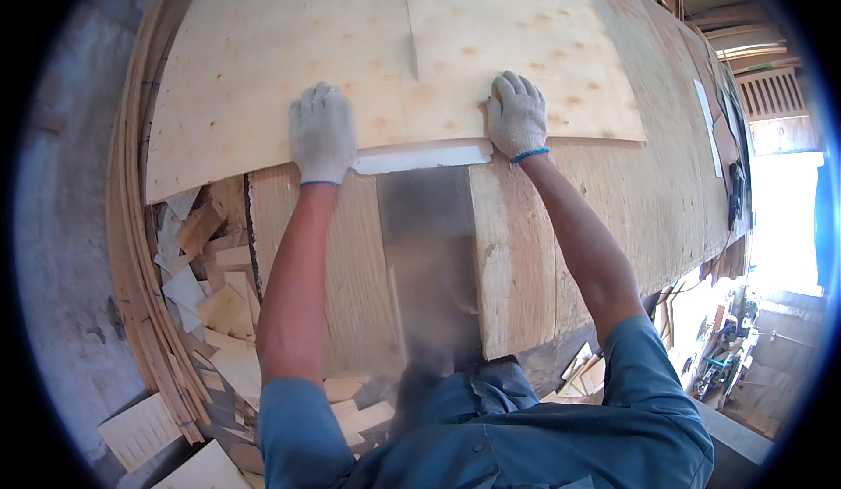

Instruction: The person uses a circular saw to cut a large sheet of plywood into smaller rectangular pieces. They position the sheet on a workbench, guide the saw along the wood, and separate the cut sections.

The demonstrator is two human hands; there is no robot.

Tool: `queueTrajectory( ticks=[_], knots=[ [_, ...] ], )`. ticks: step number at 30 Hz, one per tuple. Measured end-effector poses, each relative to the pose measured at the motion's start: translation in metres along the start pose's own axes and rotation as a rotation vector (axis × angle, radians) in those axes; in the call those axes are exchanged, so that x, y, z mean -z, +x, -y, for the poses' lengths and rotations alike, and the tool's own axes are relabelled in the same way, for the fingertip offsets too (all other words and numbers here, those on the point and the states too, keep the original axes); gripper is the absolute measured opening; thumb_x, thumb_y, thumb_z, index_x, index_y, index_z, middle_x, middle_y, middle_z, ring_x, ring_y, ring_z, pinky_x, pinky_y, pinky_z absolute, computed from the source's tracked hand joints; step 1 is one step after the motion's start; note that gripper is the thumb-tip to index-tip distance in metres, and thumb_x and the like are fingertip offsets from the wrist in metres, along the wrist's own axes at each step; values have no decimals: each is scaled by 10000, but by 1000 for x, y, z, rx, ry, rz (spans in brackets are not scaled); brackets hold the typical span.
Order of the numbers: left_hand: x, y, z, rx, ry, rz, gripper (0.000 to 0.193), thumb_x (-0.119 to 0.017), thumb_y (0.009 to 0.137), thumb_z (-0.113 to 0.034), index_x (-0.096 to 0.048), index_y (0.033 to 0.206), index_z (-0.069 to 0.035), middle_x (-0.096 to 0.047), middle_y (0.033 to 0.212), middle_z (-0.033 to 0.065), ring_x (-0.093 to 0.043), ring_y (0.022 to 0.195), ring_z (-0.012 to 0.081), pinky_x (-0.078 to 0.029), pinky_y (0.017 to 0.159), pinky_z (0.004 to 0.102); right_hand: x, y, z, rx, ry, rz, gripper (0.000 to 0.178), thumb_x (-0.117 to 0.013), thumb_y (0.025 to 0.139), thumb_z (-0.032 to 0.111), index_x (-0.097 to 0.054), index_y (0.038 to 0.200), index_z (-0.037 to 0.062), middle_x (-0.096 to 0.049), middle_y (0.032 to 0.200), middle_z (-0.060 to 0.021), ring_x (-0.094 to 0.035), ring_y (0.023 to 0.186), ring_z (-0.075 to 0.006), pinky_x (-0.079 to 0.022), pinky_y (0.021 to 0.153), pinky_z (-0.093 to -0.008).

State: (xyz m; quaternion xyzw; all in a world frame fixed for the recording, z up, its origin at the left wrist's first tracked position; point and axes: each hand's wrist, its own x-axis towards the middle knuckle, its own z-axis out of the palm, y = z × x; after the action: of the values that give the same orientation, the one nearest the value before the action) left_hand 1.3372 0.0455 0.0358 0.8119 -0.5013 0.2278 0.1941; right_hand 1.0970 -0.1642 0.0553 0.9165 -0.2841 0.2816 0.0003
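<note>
A large pale plywood sheet (289, 42) with brownish knots lies on the wooden work surface in front of me. A thin seam or split runs down its middle from the far edge. My left hand (322, 134), in a white knit glove with a blue cuff, rests flat over the sheet's near edge, left of centre. On the right, my other gloved right hand (517, 116) lies on the same edge, fingers stretched over the sheet and thumb to the side. Between the hands, a white strip (425, 158) shows just under the sheet's edge. Both palms are hidden.
Wooden boards (517, 261) form the near surface, with a dark grey gap (429, 226) between them. Wood offcuts (223, 309) are heaped at the left, beside long thin strips (131, 252) along the wall. Stacked timber and machinery (723, 349) stand at the right, near a bright opening.
</note>
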Motion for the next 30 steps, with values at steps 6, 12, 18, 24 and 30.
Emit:
queueTrajectory(
  ticks=[6, 12, 18, 24, 30],
  knots=[
    [-33, 27, 16, -17, 63, -61, 252, -503, 927, -227, -623, 1041, -36, -625, 1164, 152, -548, 1139, 315, -397, 968, 461, -27, 30, -16, -55, -20, 61, 263, -604, 838, 202, -612, 1058, 58, -604, 1220, -154, -530, 1164, -371, -401, 995, -477],
    [-49, 62, 18, 66, -9, 30, 265, -481, 945, -248, -646, 999, -49, -633, 1128, 121, -558, 1114, 289, -403, 966, 437, -49, 61, -33, -32, -4, -8, 177, -584, 840, 217, -584, 927, 63, -617, 1113, -133, -539, 1103, -353, -402, 963, -476],
    [-66, 71, 27, 49, -13, -102, 272, -460, 954, -247, -648, 993, -55, -627, 1106, 111, -554, 1095, 296, -410, 956, 428, -57, 79, -35, -48, -7, 53, 212, -594, 854, 224, -618, 1011, 84, -627, 1156, -115, -554, 1122, -346, -425, 955, -457],
    [-78, 80, 29, 37, -22, -75, 276, -444, 957, -233, -634, 1016, -42, -608, 1142, 127, -537, 1118, 302, -397, 969, 430, -77, 112, -58, -56, -5, 27, 171, -569, 844, 231, -581, 911, 75, -589, 1003, -91, -541, 1052, -304, -405, 932, -435],
    [-56, 81, 14, 74, -90, 22, 252, -457, 938, -188, -613, 1031, -14, -607, 1105, 139, -535, 1103, 324, -389, 982, 439, -74, 108, -62, -69, 70, 49, 206, -556, 846, 251, -590, 903, 56, -595, 1024, -108, -544, 1051, -308, -404, 944, -443]
  ],
)
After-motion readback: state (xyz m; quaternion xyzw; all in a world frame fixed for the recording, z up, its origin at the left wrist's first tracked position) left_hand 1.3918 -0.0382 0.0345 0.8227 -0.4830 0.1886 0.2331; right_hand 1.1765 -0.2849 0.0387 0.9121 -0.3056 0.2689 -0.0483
